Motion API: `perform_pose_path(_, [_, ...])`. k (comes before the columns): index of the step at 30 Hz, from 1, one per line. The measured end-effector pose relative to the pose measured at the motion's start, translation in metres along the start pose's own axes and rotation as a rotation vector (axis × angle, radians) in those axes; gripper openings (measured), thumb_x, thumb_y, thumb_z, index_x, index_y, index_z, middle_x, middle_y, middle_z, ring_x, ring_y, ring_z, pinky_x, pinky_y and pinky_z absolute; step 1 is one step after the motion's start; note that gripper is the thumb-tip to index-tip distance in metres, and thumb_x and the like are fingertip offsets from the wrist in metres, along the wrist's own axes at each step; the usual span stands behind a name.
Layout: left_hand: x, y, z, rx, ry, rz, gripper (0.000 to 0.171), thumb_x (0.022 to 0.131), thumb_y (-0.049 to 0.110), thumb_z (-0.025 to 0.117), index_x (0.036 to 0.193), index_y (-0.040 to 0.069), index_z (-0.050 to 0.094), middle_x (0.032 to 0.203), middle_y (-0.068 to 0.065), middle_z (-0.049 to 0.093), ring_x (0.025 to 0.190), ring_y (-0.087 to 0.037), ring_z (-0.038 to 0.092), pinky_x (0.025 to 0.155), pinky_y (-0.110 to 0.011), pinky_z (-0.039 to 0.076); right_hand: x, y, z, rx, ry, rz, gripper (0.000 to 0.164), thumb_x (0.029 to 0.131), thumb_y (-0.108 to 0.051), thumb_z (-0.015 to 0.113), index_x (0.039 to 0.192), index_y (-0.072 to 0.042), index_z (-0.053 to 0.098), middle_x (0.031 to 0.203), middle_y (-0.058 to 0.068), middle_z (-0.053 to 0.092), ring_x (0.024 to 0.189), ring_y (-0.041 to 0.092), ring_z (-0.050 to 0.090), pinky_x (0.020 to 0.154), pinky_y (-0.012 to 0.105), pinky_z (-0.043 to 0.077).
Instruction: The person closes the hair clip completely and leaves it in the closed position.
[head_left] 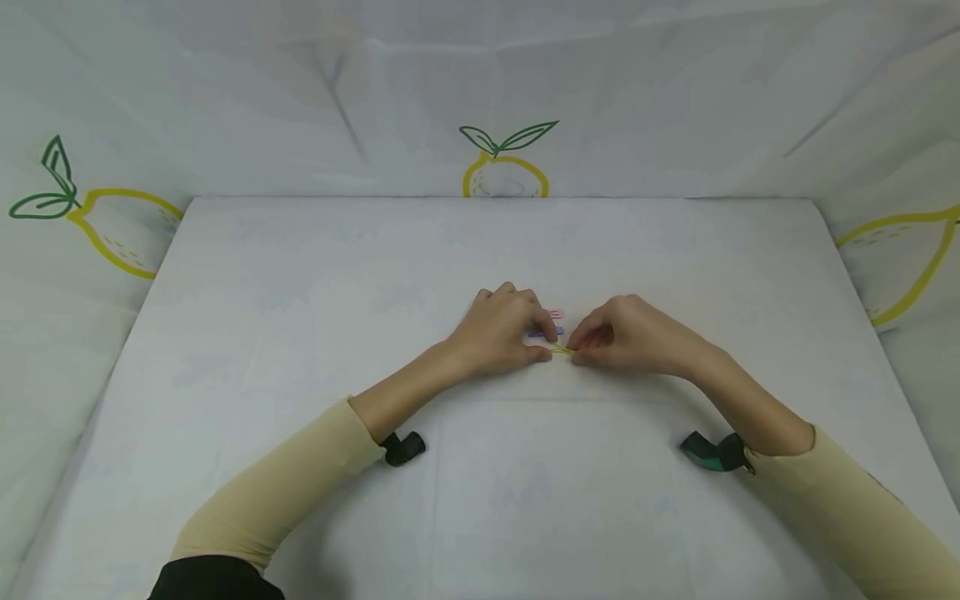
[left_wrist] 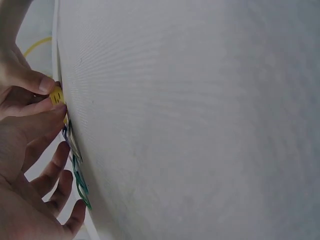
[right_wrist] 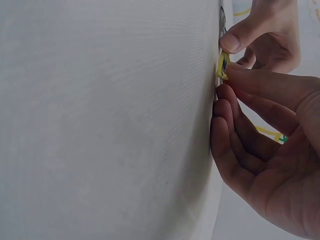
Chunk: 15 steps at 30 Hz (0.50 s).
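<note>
A small yellow snap hair clip (head_left: 562,351) with cut-out slots is held between both hands, low over the white table. My left hand (head_left: 501,332) pinches its left end with thumb and index finger, the other fingers spread loosely. At the other end, my right hand (head_left: 636,336) grips the clip between thumb and fingertips. A pink clip (head_left: 556,314) and a purple clip (head_left: 560,331) lie just beyond, partly covered by the left hand. Green clips (left_wrist: 80,182) show beside the left fingers in the left wrist view.
The white cloth-covered table (head_left: 480,500) spreads around the hands. White sheeting (head_left: 637,100) with lemon drawings stands behind and at both sides. Dark wrist devices (head_left: 405,448) hang from the sleeves near the table.
</note>
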<state>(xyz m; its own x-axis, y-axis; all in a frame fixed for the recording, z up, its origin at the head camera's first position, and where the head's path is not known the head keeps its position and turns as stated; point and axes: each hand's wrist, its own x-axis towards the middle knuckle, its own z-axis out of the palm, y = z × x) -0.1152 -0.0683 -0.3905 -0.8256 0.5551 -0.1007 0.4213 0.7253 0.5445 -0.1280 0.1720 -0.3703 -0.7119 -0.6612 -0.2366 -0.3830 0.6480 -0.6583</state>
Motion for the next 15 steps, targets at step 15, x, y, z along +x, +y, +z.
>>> perform_pose_path(15, [-0.0025,0.0007,-0.0016,-0.026,0.037,0.029,0.010,0.091,0.031,0.089,0.098,0.028,0.083,0.119,0.010,0.077,0.107,-0.017,0.055,0.101,-0.046,0.044,-0.0022,-0.0026,-0.0018,-0.015,0.055,-0.044,0.011,0.091,-0.007,0.085,0.094,-0.018,0.086,0.084,-0.009,0.079,0.077,0.007,0.066,0.073,0.021,0.056])
